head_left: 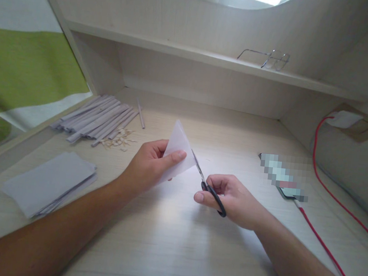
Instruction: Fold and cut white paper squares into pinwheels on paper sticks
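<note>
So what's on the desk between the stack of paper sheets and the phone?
In the head view, the left hand holding a folded paper and the right hand working black-handled scissors into it.

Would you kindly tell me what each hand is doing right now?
Left hand: closed on the folded white paper.
Right hand: closed on the black-handled scissors, blades at the paper's edge.

On the pale wooden bench we see flat grey paper sheets at left, rolled grey paper tubes behind them, wire-framed glasses on the shelf behind.
</note>
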`<control>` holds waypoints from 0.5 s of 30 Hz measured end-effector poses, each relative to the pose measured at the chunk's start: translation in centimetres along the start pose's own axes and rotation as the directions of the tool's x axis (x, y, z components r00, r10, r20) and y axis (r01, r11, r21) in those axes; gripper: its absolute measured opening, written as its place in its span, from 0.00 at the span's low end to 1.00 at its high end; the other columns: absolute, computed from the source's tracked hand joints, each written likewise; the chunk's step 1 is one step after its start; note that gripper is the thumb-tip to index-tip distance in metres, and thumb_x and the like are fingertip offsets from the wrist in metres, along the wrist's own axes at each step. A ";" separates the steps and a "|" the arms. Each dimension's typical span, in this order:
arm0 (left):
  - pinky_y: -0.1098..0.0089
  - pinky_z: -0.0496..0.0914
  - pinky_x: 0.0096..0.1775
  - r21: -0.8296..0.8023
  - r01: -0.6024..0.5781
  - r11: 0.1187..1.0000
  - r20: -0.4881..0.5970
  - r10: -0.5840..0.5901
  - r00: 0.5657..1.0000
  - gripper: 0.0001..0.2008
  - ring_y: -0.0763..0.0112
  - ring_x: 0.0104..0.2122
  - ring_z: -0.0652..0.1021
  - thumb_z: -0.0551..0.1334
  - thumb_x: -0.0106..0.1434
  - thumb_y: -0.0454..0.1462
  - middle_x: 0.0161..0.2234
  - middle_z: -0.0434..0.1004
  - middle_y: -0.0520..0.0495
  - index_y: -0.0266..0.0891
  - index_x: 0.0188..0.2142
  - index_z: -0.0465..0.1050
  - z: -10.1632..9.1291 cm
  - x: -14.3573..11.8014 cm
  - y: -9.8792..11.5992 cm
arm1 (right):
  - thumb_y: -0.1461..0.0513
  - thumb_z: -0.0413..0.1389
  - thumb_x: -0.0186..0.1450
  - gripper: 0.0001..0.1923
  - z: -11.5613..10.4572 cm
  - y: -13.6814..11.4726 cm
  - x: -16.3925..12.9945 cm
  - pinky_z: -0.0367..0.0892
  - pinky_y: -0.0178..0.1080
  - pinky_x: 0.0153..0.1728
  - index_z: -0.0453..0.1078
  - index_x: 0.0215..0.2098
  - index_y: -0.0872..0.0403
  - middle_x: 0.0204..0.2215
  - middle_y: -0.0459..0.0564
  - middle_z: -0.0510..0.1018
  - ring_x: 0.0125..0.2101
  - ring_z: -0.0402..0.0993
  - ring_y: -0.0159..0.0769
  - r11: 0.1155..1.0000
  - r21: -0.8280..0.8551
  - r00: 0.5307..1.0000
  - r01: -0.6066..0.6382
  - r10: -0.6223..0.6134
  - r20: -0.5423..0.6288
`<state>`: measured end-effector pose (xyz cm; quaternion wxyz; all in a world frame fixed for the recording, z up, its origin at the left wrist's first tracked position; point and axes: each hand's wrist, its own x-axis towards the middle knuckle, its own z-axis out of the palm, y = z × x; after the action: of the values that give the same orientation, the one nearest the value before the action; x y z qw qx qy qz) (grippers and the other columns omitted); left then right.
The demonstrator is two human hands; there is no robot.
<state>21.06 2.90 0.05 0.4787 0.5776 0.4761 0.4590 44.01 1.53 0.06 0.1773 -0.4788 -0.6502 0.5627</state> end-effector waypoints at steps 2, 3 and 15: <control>0.74 0.64 0.21 -0.006 0.006 1.000 -0.005 -0.006 1.000 0.18 0.74 0.19 0.70 0.68 0.60 0.50 0.20 0.70 0.54 0.37 0.28 0.72 0.0 0.0 0.1 | 0.45 0.68 0.57 0.25 0.0 0.1 0.0 0.49 0.35 0.22 0.65 0.24 0.53 0.18 0.39 0.62 0.20 0.54 0.28 1.000 -0.008 1.000 -0.004 0.004 -0.010; 0.74 0.63 0.21 -0.008 0.008 1.000 -0.006 -0.008 1.000 0.18 0.74 0.19 0.70 0.68 0.60 0.50 0.20 0.70 0.54 0.37 0.27 0.72 0.0 0.0 0.2 | 0.45 0.68 0.57 0.25 0.1 0.1 0.0 0.48 0.35 0.22 0.65 0.24 0.53 0.18 0.39 0.61 0.20 0.53 0.27 1.000 -0.007 1.000 -0.003 0.003 -0.013; 0.74 0.63 0.21 -0.057 0.033 0.998 -0.001 -0.033 0.999 0.17 0.74 0.19 0.70 0.70 0.59 0.48 0.21 0.71 0.53 0.36 0.28 0.73 0.0 0.0 0.0 | 0.43 0.66 0.60 0.26 -0.1 0.5 0.1 0.48 0.36 0.23 0.64 0.23 0.53 0.19 0.38 0.59 0.21 0.51 0.28 0.998 -0.068 1.000 0.015 -0.016 -0.021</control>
<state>21.09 2.86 0.09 0.5020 0.5555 0.4726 0.4648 44.22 1.61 -0.45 0.1721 -0.4854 -0.6707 0.5338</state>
